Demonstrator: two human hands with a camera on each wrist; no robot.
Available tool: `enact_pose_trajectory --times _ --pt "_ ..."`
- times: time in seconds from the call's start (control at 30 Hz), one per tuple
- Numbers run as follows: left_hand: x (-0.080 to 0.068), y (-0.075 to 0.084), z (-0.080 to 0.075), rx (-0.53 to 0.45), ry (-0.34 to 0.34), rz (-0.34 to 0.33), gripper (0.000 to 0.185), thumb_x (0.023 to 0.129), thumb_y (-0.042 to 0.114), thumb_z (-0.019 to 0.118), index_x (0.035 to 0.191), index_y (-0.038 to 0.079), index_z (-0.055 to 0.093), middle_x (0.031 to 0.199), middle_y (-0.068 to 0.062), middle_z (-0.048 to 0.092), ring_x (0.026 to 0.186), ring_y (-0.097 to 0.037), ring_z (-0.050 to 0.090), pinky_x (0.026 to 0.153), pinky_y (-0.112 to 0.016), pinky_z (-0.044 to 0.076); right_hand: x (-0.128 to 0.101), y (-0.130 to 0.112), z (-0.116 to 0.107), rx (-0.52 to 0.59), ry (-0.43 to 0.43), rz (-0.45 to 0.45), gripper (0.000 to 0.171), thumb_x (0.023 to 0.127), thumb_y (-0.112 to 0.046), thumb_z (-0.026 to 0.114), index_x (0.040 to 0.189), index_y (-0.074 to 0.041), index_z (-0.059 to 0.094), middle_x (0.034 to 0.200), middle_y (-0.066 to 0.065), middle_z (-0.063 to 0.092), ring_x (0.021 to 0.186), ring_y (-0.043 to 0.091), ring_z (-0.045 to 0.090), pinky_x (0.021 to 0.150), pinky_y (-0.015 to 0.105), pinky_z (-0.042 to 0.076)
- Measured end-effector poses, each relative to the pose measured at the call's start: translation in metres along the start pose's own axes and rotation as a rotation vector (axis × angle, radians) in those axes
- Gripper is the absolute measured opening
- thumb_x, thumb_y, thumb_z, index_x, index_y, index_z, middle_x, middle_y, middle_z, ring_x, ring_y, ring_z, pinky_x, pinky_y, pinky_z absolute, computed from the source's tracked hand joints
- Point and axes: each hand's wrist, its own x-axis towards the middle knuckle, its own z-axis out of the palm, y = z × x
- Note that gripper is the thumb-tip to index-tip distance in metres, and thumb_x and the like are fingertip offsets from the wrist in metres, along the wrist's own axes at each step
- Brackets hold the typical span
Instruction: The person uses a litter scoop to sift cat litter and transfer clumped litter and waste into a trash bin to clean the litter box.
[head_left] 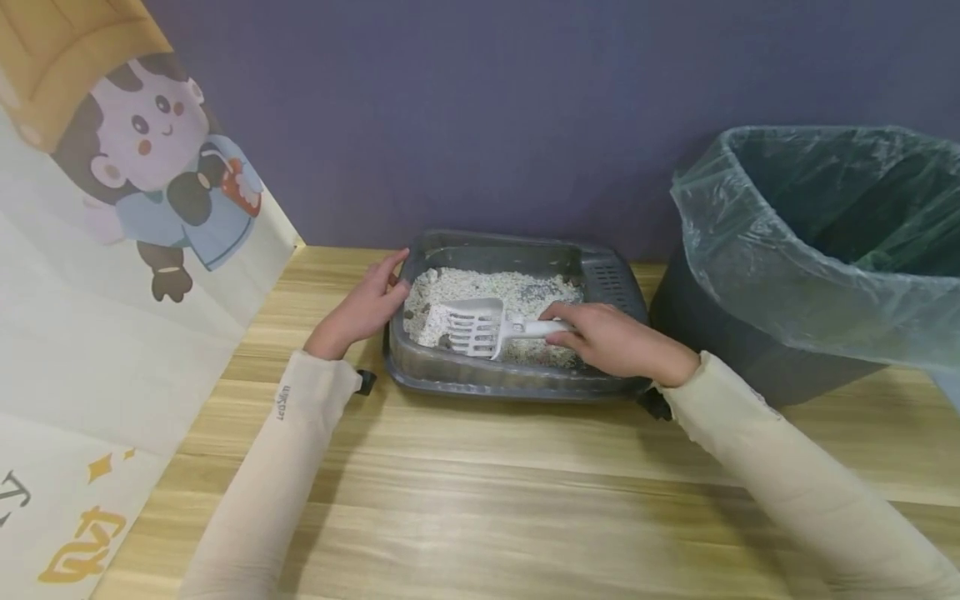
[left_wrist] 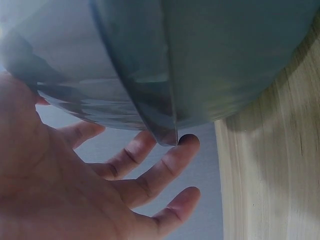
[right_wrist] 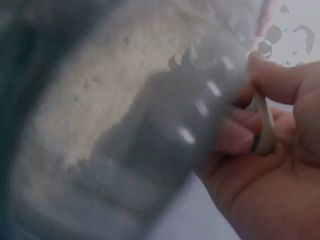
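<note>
A grey litter tray (head_left: 517,379) sits on the wooden tabletop (head_left: 480,500) against a purple wall (head_left: 480,108), filled with pale, speckled litter (head_left: 517,287) that lies mostly toward its far and left parts. The right hand (head_left: 611,340) reaches in over the tray's near right side and grips the handle of a white slotted scoop (head_left: 474,327), fingers curled round it; the scoop's blade points left and rests low in the litter near the tray's left half. In the right wrist view the same fingers (right_wrist: 235,140) close round a pale handle, seen blurred through the tray's translucent wall, with the litter (right_wrist: 100,100) showing beyond. The left hand (head_left: 362,310) lies against the outer left rim of the tray, fingers fairly straight and the thumb up at the rim's edge, steadying rather than clasping; the left wrist view shows its fingers (left_wrist: 165,167) spread and relaxed under the tray's grey corner (left_wrist: 160,75), one fingertip touching the edge. Both forearms wear cream sleeves (head_left: 772,450). To the right of the tray, just beside it, stands a dark bin (head_left: 750,350) lined with a thin greenish plastic bag (head_left: 795,250), its mouth open. On the left, a pale panel printed with a cartoon figure (head_left: 161,158) leans beside the tabletop.
</note>
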Motion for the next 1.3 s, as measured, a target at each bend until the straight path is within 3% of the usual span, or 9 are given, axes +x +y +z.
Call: enact_pose_trajectory --times 0.27,0.33,0.5,0.67,0.77,0.97,1.03,1.2,1.3 --pt "0.001 -0.001 0.001 0.007 0.003 0.005 0.06 0.098 0.024 0.037 0.152 0.009 0.016 0.116 -0.021 0.045 0.097 -0.032 0.048 0.082 -0.047 0.042 0.01 -0.002 -0.018 -0.094 0.139 0.089 0.036 0.097 -0.024 0.054 0.128 -0.006 0.057 0.097 0.009 0.066 0.056 0.016 0.052 0.065 0.039 0.044" --pt "0.001 -0.001 0.001 0.01 0.004 0.005 0.06 0.098 0.024 0.037 0.152 0.01 0.016 0.116 -0.021 0.045 0.097 -0.032 0.048 0.083 -0.048 0.042 0.016 -0.005 -0.023 -0.1 0.119 0.12 0.035 0.098 -0.023 0.053 0.128 -0.006 0.058 0.089 0.008 0.065 0.046 0.015 0.041 0.06 0.037 0.04" --pt "0.0 -0.001 -0.001 0.017 0.006 0.004 0.06 0.098 0.024 0.038 0.152 0.01 0.016 0.116 -0.021 0.045 0.096 -0.032 0.048 0.083 -0.048 0.041 0.035 -0.016 -0.035 -0.105 0.032 0.193 0.036 0.098 -0.02 0.05 0.13 -0.005 0.057 0.112 0.012 0.064 0.046 0.015 0.041 0.062 0.037 0.04" --pt "0.0 -0.001 -0.001 0.023 0.009 -0.001 0.059 0.098 0.023 0.037 0.152 0.01 0.017 0.116 -0.021 0.045 0.095 -0.031 0.048 0.081 -0.047 0.042 0.054 -0.027 -0.045 -0.133 -0.017 0.228 0.035 0.097 -0.019 0.05 0.127 -0.006 0.06 0.128 0.011 0.057 0.078 0.022 0.06 0.075 0.039 0.04" --pt "0.0 -0.001 -0.001 0.024 0.008 -0.002 0.059 0.098 0.024 0.038 0.152 0.011 0.018 0.115 -0.02 0.045 0.093 -0.03 0.048 0.081 -0.046 0.041 0.064 -0.031 -0.047 -0.144 -0.047 0.253 0.035 0.097 -0.019 0.049 0.128 -0.007 0.06 0.131 0.01 0.055 0.082 0.024 0.058 0.074 0.04 0.04" --pt "0.0 -0.002 0.001 0.028 -0.004 -0.003 0.059 0.098 0.024 0.038 0.152 0.011 0.017 0.115 -0.019 0.045 0.092 -0.031 0.049 0.08 -0.046 0.042 0.081 -0.035 -0.043 -0.145 -0.105 0.277 0.038 0.099 -0.022 0.046 0.132 -0.006 0.055 0.135 0.01 0.051 0.122 0.03 0.047 0.092 0.044 0.04" --pt "0.001 -0.002 0.001 0.03 -0.005 -0.001 0.059 0.098 0.024 0.038 0.152 0.011 0.017 0.115 -0.019 0.046 0.094 -0.032 0.049 0.082 -0.048 0.042 0.085 -0.034 -0.041 -0.145 -0.107 0.287 0.039 0.099 -0.022 0.045 0.133 -0.006 0.054 0.136 0.01 0.051 0.124 0.031 0.045 0.096 0.046 0.038" --pt "0.002 -0.003 0.001 0.035 0.002 -0.004 0.059 0.098 0.024 0.039 0.152 0.012 0.018 0.113 -0.019 0.049 0.13 -0.042 0.028 0.1 -0.054 0.031 0.096 -0.031 -0.038 -0.179 -0.082 0.278 0.038 0.099 -0.022 0.045 0.132 -0.007 0.056 0.132 0.01 0.054 0.112 0.03 0.053 0.092 0.046 0.041" --pt "0.002 -0.002 0.0 0.029 0.002 -0.003 0.059 0.098 0.023 0.039 0.152 0.012 0.018 0.112 -0.019 0.048 0.135 -0.042 0.018 0.102 -0.055 0.027 0.102 -0.026 -0.035 -0.194 -0.072 0.268 0.038 0.1 -0.023 0.044 0.133 -0.01 0.055 0.132 0.01 0.054 0.112 0.03 0.053 0.089 0.046 0.041"
